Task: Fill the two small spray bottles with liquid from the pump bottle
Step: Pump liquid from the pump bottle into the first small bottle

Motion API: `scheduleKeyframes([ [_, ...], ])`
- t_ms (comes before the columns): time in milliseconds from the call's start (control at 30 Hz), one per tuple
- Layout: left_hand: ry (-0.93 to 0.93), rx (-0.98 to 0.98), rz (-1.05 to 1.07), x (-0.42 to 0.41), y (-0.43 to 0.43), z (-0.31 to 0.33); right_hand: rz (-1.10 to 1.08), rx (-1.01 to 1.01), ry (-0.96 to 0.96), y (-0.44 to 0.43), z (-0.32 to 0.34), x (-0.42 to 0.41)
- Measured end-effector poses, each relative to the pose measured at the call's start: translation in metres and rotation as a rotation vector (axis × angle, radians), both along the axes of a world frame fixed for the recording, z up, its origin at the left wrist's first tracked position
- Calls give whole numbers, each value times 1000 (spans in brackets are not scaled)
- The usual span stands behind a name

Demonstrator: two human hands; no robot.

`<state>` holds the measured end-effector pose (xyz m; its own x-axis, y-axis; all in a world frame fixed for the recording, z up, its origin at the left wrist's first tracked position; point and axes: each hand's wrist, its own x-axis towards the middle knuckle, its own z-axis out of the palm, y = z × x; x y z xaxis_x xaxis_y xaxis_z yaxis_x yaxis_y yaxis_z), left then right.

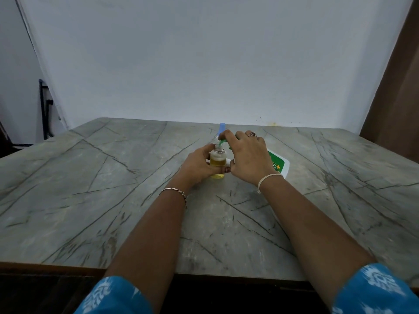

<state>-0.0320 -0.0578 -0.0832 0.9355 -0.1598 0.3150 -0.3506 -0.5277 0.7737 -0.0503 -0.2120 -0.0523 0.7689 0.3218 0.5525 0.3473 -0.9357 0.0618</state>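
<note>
Left grip clenched round the small spray bottle, fingers wrapped across its lower body, base resting on the worktop near mid-depth and a little toward the far edge; right grip grasping the pump bottle, which is tipped over so its green nozzle sits at the open neck of the small bottle; white body and green label trail off toward the right edge behind my right wrist.

Step in hand, as I judge it: filling the first bottle; yellow liquid stands well up inside with a pale foamy band near the shoulder, so this one looks close to full. A second spray bottle with a blue cap stands just behind, toward the far edge, mostly hidden; I cannot tell its level.

Next move calls for easing off the pump before the neck overflows, lifting the nozzle clear without dripping, then swapping bottles.

Pose: both forearms reach forward from the near edge and converge; left wrist straight, right wrist cocked inward with fingers arched over the pump head.
</note>
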Motion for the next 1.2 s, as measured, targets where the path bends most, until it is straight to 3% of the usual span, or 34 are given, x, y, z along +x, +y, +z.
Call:
scheduleKeyframes([
  [367,-13,-7,-5,-2,1,1,64,11,27,-10,0,-2],
  [1200,-5,15,38,-3,-2,0,-7,1,-26,2,-2,0],
])
